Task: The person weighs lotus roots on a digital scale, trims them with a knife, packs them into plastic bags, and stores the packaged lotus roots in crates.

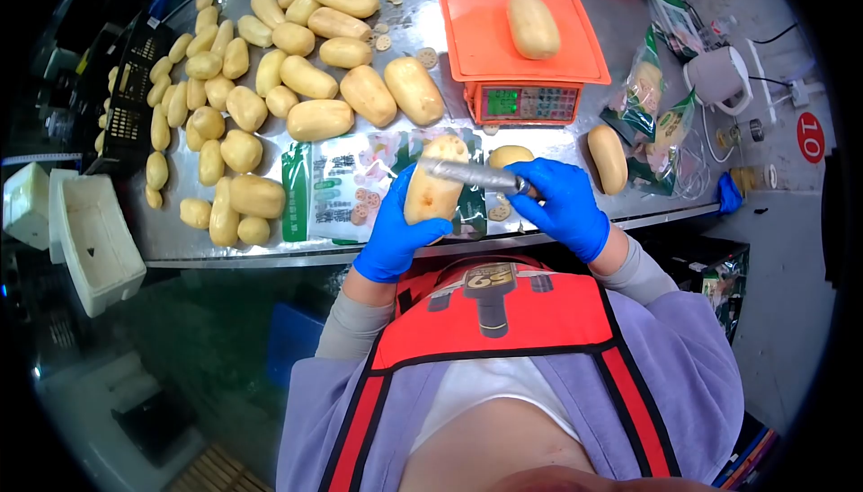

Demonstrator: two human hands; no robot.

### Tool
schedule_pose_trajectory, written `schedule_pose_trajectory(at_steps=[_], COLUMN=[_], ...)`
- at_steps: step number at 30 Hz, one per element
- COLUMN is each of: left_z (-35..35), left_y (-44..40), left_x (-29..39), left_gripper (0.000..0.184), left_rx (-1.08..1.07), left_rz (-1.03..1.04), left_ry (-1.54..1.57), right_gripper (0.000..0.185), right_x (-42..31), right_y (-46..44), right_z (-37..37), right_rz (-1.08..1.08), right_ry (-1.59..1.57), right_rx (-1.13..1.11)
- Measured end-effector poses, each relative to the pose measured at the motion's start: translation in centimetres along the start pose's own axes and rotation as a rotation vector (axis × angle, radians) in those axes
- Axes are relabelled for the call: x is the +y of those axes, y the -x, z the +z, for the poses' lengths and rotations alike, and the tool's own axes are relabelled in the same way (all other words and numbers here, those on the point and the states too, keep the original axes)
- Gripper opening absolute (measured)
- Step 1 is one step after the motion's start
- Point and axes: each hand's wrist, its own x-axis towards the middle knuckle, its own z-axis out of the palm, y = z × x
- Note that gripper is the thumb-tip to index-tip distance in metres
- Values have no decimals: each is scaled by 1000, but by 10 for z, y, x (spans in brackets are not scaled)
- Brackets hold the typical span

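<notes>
My left hand (395, 227), in a blue glove, is wrapped round a pale lotus root (433, 195) above the table's front edge. Brownish spots mark the root's side. In my right hand (568, 209), gloved too, is a knife (469, 174), its blade lying across the upper part of that root. Beneath my hands lie printed plastic bags (337, 188) with a green band and lotus pictures. Another lotus root piece (511, 157) rests just behind my right hand, and a cut slice (499, 210) is close to the blade.
An orange scale (526, 88) bears one lotus root (533, 26). Many lotus roots (306, 77) cover the table's left side, beside a black crate (135, 88). Filled bags (643, 88) and a single root (608, 159) lie right. A white foam box (97, 240) stands left.
</notes>
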Motion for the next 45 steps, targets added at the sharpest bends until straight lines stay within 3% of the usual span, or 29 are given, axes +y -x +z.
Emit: schedule_pose_trajectory(at_steps=[1, 6, 13, 15, 17, 19, 21, 23, 25, 27, 30, 37, 40, 43, 45], left_z=[-1, -1, -1, -3, -8, -23, -45, -52, -43, -38, -38, -36, -32, -33, -39], left_y=[1, 3, 8, 17, 20, 21, 3, -8, -10, -16, -18, -20, -23, -23, -20], left_x=[-2, -3, -16, -11, -6, -3, -21, -30, -18, -15, -16, -16, -17, -25, -34], left_gripper=[79, 79, 84, 85, 84, 80, 69, 70, 78, 80, 81, 80, 74, 58, 58], left_rx=[-1, 5, 29, -27, -50, 145, 34, 63, -23, -121, -66, -38, -80, 21, 17], left_rz=[0, -32, -42, 86, 143, 42, 69, -162, -154, -224, -258, -281, -249, -194, -247], left_ry=[0, -96, -24, -92, -89, -10, 238, 691, 703, 995, 1046, 1011, 992, 794, 734], right_gripper=[26, 29, 20, 24, 25, 25, 25, 26, 27, 26, 26, 30, 30, 27, 30], right_x=[-3, -10, 41, 90, 147, 141, 156, 164, 170, 171, 170, 181, 176, 167, 161], right_y=[0, -2, -3, 9, 27, 36, 45, 49, 55, 62, 67, 76, 75, 73, 68], right_z=[2, 8, 34, 48, 27, 5, 8, 11, 16, 16, 18, 24, 24, 24, 26], right_rz=[-89, -122, 41, 234, 434, 402, 321, 340, 429, 482, 531, 392, 370, 394, 333], right_ry=[43, 86, 174, 30, 317, 360, 412, 450, 445, 461, 466, 414, 406, 399, 377], right_rx=[-13, -37, -223, -55, 34, 47, 75, 16, -75, -95, -112, -51, -91, -108, -45])
